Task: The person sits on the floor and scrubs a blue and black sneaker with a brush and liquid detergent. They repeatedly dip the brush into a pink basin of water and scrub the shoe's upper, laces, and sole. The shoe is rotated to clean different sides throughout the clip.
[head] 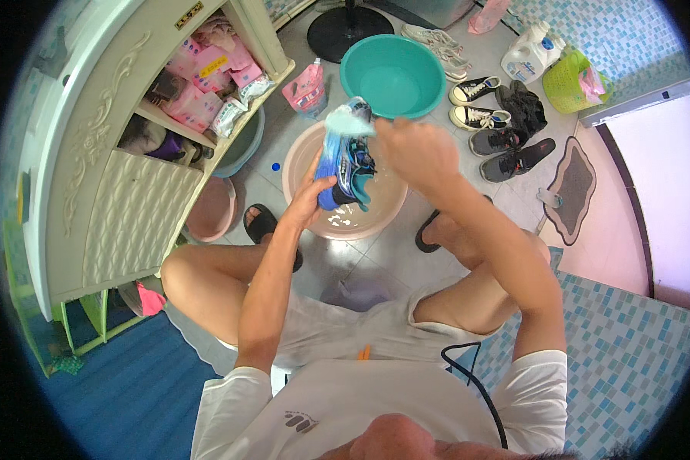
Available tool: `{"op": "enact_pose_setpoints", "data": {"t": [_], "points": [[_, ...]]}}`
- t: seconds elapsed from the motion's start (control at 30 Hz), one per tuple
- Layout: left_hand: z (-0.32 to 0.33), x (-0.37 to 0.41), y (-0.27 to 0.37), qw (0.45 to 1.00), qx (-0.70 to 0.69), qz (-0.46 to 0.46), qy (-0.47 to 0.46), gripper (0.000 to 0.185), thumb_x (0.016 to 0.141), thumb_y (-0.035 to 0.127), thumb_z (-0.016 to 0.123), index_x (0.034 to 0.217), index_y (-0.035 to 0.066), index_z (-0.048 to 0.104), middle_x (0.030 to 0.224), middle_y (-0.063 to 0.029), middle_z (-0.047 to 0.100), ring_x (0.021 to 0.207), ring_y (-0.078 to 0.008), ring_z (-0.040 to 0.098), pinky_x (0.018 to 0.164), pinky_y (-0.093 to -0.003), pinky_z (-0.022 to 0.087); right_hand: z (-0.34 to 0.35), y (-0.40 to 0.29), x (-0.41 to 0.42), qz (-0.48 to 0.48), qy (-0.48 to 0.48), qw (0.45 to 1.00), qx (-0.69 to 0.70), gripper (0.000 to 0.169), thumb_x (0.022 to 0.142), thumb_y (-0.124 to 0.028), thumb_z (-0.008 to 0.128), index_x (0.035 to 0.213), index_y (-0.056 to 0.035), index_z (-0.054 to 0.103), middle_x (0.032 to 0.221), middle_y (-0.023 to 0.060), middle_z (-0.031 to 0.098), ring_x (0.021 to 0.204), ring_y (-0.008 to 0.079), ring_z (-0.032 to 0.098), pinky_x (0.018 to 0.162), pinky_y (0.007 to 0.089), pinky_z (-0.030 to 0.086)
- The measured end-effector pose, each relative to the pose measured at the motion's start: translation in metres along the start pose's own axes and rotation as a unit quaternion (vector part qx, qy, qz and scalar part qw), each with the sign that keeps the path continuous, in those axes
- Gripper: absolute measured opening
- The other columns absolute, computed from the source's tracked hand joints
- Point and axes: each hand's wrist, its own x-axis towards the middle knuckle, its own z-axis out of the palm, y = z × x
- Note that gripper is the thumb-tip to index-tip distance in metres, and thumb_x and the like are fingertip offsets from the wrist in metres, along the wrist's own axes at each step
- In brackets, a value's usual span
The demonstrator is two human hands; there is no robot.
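Observation:
My left hand (310,195) grips a blue and black sports shoe (345,167) by its heel end, sole side turned to the left. Over the shoe's toe end, a pale turquoise scrubbing brush (348,123) is pressed or held close, blurred. My right hand (422,152) is closed around the brush's handle, which the fingers mostly hide. Beneath the shoe stands a pale pink basin (388,201) holding water, with light glinting on its surface.
A teal basin (394,75) and a pink detergent pouch (307,89) stand beyond. Several shoes (480,118) line the right side near white detergent bottles (532,52) and a green basket (572,83). A cream cabinet (144,218) borders the left; a blue cap (276,167) lies on the floor.

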Motion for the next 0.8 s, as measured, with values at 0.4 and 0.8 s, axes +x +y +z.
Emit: {"op": "enact_pose_setpoints", "data": {"t": [0.4, 0.8], "points": [[0.004, 0.002, -0.004, 0.999, 0.015, 0.018, -0.029, 0.096, 0.092, 0.010, 0.071, 0.172, 0.009, 0.017, 0.154, -0.0155, 0.054, 0.133, -0.0256, 0.061, 0.112, -0.0386, 0.052, -0.001, 0.028, 0.009, 0.035, 0.053, 0.998, 0.003, 0.012, 0.098, -0.023, 0.060, 0.097, -0.0133, 0.065, 0.084, 0.0116, 0.072, 0.064, 0.0346, 0.073, 0.054, 0.0487, 0.058], [0.010, -0.003, 0.006, 0.998, -0.037, 0.031, -0.031, 0.097, 0.091, 0.009, 0.069, 0.172, 0.010, 0.015, 0.156, -0.0159, 0.051, 0.138, -0.0288, 0.057, 0.116, -0.0441, 0.049, -0.015, 0.024, 0.014, 0.028, 0.111, 0.993, 0.018, 0.014, 0.098, -0.025, 0.062, 0.095, -0.0119, 0.065, 0.072, 0.0116, 0.071, 0.059, 0.0336, 0.072, 0.049, 0.0460, 0.055]]}}
